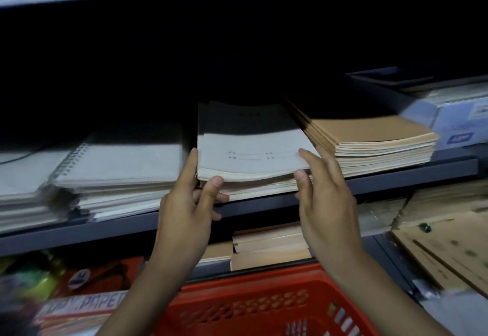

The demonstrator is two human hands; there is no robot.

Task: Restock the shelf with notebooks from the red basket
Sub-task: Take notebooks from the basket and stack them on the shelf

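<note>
On the middle shelf (396,181), dead centre, both hands hold a thin bundle of grey notebooks (250,148), its front edge lifted slightly off the pale pile (264,190) beneath. The back half of the bundle sits in deep shadow, and the cover print is too small and blurred to read. The shelf rear is black, nothing discernible.

Left hand (187,203) pinches the left front corner: thumb on the front edge, index finger straight up along the side, other fingers curled underneath, partly hidden. Right hand (327,198) pinches the right front corner, index finger on top, thumb at the edge.

Red basket (264,301) sits bottom centre, cut off by the frame, contents hard to make out. Its wall is perforated plastic.

- **Right of the bundle:** a stack of kraft-brown notebooks (369,134), soft covers, edges bowed; contact unclear.
- **Left:** spiral-bound pads (118,166) with wire coils, motion-blurred.
- **Lower shelf:** tan notebooks (272,248), partly behind the forearms.
- **Far right:** a blue-and-white box (459,121), cut off, label unreadable.
</note>
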